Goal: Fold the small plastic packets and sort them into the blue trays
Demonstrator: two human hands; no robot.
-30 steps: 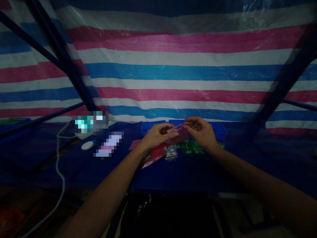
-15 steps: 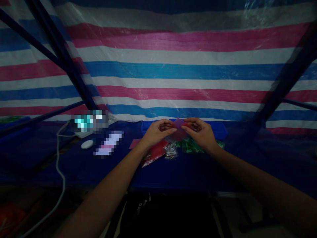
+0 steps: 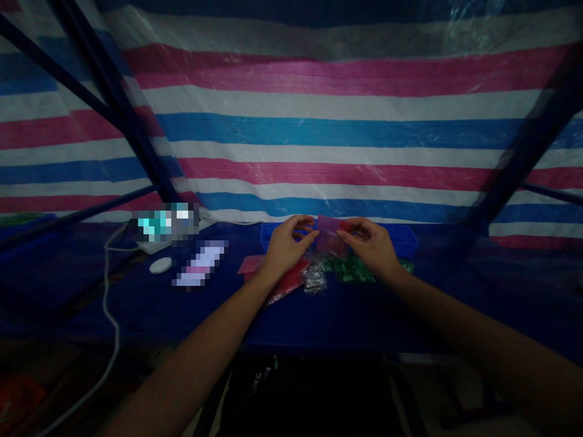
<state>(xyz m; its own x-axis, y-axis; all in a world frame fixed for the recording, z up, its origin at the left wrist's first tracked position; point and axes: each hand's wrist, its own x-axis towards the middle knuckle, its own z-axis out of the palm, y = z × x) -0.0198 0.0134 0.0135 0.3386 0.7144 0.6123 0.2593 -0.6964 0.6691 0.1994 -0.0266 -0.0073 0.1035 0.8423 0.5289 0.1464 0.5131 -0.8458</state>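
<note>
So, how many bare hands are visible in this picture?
2: the bare left hand, left of the translucent pink plastic bag, and the bare right hand, pinching its right side.

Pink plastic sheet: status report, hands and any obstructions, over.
Right hand pinching pink plastic sheet. Left hand by its left edge, contact unclear. Clear packet, green pile nearby; no obstruction visible.

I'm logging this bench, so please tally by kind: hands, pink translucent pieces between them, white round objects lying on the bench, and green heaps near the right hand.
Hands, left hand and right hand: 2
Pink translucent piece: 1
White round object: 1
Green heap: 1
Total: 5
</note>
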